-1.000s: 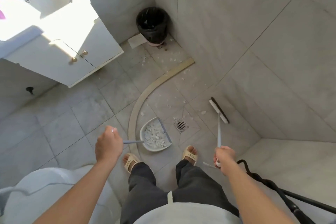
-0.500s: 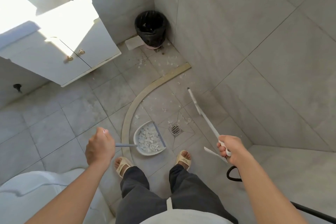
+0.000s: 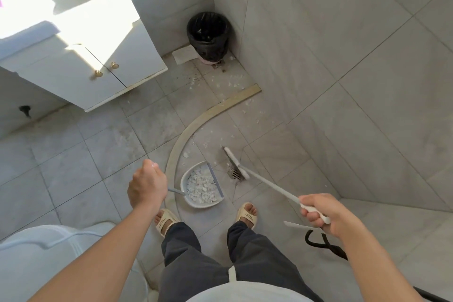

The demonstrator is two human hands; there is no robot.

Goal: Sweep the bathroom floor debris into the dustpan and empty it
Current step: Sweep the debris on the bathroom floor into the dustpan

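Head view looking straight down: left hand [image 3: 147, 185] is wrapped round the dustpan [image 3: 202, 185] handle, pan sitting flat on the floor [image 3: 73, 179] just inside the curved shower strip [image 3: 196, 120], already pretty full of white flakes. Right hand [image 3: 318, 211] is clamped on the broom [image 3: 267, 182] handle, broom head down by the drain [image 3: 236, 174], just beside the pan's open lip.

More debris [image 3: 230, 83] is scattered further up near the bin [image 3: 208, 34] in the corner, so I'd say the sweeping isn't done yet.

Handling-wise, the flakes look super light and loose, like they'd scatter with a hard flick, so short gentle strokes. The pan looks like thin stiff plastic, light even when loaded. Hold it by the long handle and keep it level when lifting, lip tilted slightly up, or the pile slides right out the front on the way to the bin.
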